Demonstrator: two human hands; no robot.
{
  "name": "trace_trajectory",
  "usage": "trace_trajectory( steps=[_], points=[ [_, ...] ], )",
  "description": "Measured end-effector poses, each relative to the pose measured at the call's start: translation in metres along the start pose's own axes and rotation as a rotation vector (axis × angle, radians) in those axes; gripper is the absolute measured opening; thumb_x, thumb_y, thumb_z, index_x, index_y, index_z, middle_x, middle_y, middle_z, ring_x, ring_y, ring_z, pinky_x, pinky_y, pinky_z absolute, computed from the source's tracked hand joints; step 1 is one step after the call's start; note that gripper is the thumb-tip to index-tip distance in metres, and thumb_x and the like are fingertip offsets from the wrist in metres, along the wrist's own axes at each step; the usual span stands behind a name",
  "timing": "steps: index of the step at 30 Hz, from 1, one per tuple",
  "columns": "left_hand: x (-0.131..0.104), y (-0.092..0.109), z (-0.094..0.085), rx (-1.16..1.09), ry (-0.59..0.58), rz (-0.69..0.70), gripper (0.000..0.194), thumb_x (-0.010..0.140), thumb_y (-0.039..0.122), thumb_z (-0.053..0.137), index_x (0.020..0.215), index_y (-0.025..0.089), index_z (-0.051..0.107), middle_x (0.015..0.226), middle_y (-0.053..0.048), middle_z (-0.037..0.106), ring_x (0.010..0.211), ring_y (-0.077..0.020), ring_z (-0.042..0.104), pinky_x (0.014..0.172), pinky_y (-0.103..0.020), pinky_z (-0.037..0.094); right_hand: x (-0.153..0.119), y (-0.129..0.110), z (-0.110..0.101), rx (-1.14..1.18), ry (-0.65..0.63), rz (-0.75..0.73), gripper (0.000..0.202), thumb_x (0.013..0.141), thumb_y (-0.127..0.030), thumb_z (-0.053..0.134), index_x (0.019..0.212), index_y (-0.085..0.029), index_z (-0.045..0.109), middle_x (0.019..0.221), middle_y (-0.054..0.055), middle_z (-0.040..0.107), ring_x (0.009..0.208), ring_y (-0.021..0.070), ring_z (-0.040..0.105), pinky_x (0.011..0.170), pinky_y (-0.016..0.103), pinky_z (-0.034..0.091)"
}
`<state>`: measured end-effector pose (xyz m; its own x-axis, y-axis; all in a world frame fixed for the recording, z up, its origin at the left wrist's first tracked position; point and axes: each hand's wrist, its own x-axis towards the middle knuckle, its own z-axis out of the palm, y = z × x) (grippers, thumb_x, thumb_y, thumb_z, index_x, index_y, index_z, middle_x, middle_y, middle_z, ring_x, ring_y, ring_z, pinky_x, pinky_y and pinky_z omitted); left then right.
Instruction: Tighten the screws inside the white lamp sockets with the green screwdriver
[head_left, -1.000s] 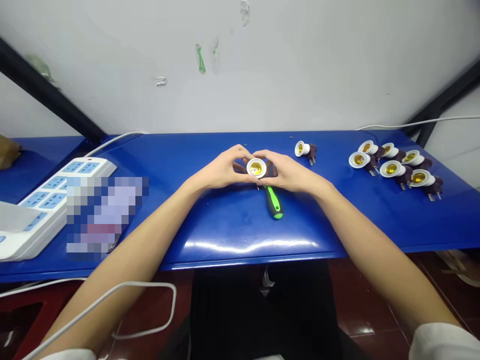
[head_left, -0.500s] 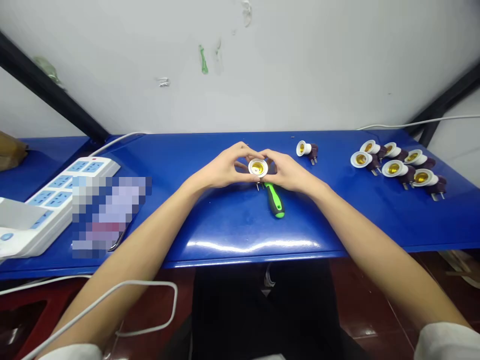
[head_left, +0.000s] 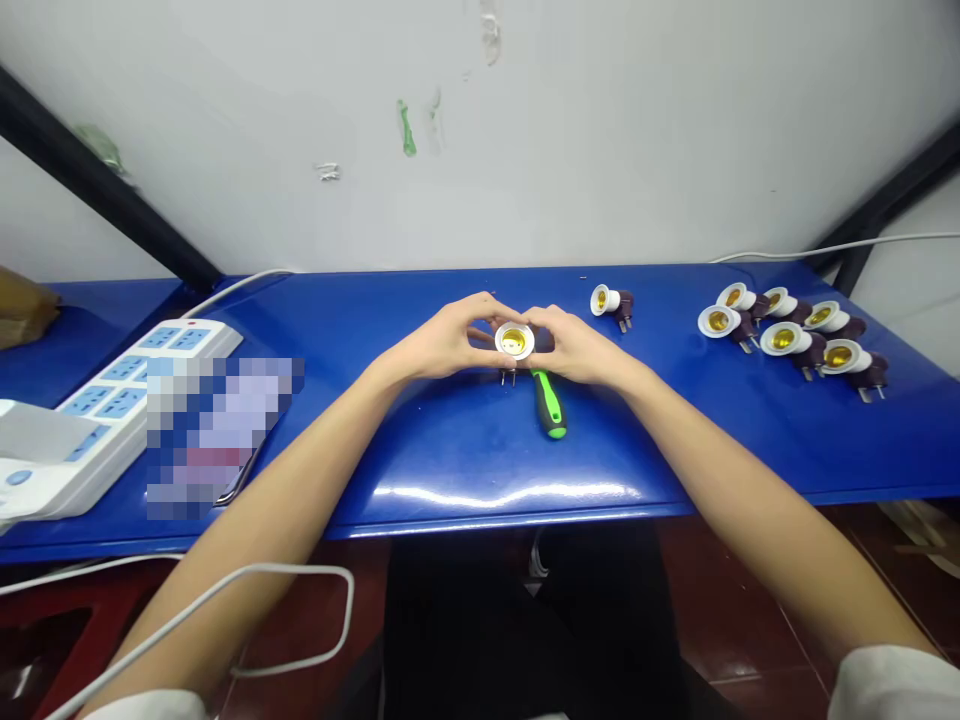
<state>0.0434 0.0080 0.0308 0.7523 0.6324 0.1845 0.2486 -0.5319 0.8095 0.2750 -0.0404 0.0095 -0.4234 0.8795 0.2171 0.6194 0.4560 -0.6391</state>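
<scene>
The left hand [head_left: 459, 341] and right hand [head_left: 566, 345] curve around a white, round-rimmed plastic lamp socket with a gold-coloured lining [head_left: 514, 341], their fingers holding it between them over the glossy blue counter [head_left: 450, 450]. Its metal prongs point toward the wearer. Just beside it lies a green-and-black tool handle [head_left: 550, 405]. If one hand's fingertips loosen, the smooth rim could slip and the socket knock the handle.

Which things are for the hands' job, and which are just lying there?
Seems part of the job:
- white socket, held by left hand and right hand
- green-and-black handle below them
- similar sockets to the right

Probably just lying about:
- power strip
- blurred thing beside it
</scene>
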Motion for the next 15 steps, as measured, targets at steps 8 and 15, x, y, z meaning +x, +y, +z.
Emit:
trace_trajectory(
  steps=[8, 15],
  points=[
    [-0.0014, -0.0023, 0.0021, -0.001, 0.011, -0.005, 0.058, 0.074, 0.054, 0.09, 0.123, 0.027, 0.077, 0.121, -0.007, 0.065, 0.112, -0.0233, 0.068, 0.104, -0.047, 0.061, 0.0003, 0.0016, 0.003, -0.023, 0.035, -0.005, 0.037, 0.084, -0.04, 0.079, 0.115, -0.02, 0.075, 0.108, 0.009, 0.077, 0.099, 0.0285, 0.061, 0.085, 0.038, 0.046],
    [-0.006, -0.0024, 0.0082, -0.035, 0.015, 0.028, 0.056, 0.077, 0.047, 0.09, 0.124, 0.023, 0.072, 0.121, -0.008, 0.066, 0.113, -0.0232, 0.069, 0.1, -0.044, 0.061, -0.0036, 0.0056, 0.0081, -0.035, 0.078, -0.002, 0.036, 0.082, -0.044, 0.079, 0.11, -0.022, 0.076, 0.1, 0.009, 0.076, 0.094, 0.0295, 0.063, 0.08, 0.038, 0.047]
  ],
)
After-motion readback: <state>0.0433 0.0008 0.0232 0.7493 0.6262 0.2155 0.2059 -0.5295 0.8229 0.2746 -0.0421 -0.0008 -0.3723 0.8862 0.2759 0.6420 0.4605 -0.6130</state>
